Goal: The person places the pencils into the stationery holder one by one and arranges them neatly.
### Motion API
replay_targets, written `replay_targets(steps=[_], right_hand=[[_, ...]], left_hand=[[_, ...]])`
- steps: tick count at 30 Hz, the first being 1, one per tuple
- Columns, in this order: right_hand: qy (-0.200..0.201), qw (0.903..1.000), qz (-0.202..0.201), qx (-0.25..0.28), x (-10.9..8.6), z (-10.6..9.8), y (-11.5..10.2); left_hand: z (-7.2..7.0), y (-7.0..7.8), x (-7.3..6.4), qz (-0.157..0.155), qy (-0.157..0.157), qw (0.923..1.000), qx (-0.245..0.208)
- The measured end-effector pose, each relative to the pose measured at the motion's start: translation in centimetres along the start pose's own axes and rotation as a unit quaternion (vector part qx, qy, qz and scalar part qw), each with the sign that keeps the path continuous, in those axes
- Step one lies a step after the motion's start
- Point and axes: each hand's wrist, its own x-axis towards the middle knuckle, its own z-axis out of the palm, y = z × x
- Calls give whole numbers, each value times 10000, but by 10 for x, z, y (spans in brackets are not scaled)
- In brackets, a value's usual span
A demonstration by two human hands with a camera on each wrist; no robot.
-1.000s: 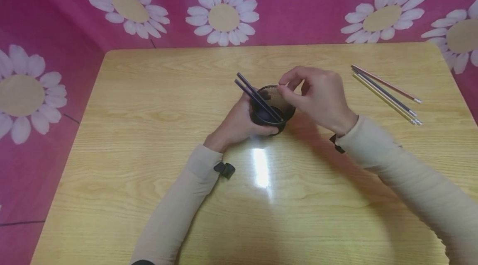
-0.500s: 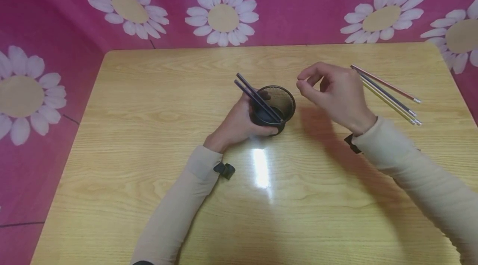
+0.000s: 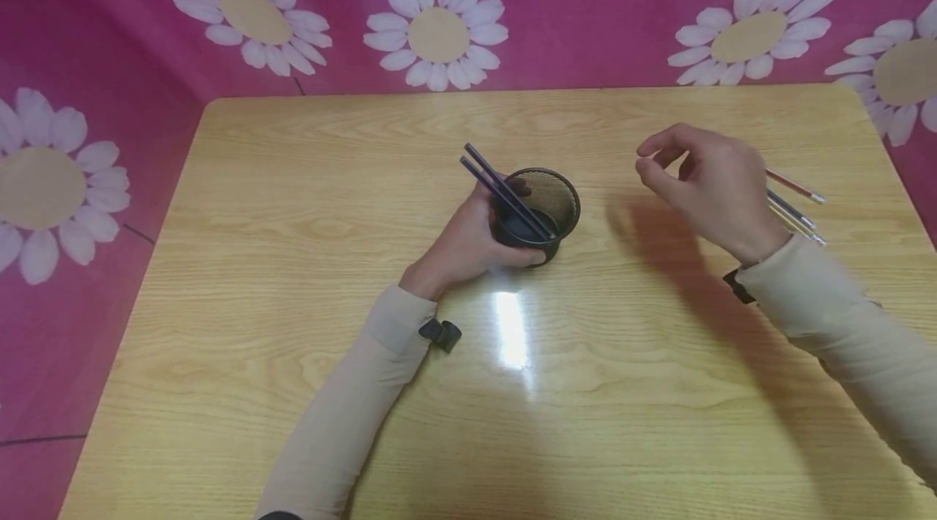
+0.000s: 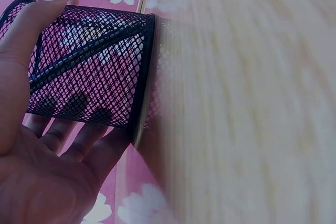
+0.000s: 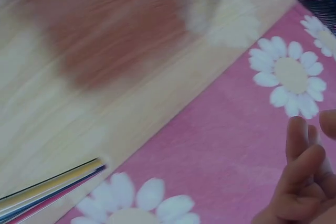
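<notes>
Right grip [image 3: 710, 190] farther from mesh cup [image 3: 554, 198] in left grip [image 3: 472, 239]

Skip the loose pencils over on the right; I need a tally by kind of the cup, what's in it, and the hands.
Mesh cup: 1
Dark sticks in the cup: 2
Hands, left hand and right hand: 2
Total: 5

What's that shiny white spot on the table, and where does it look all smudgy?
Head view: glare on the glossy table, probably reflected light; left wrist view: wood grain smeared, mesh cup sharper; right wrist view: a big reddish shadow with fuzzy edges.
</notes>
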Motion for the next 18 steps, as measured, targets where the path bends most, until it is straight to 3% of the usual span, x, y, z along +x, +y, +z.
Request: replay_targets(steps=[18], right_hand=[[-512,9959,460,-588,-20,-18,55]], left_hand=[[1,1,0,-24,29,10000,-32]])
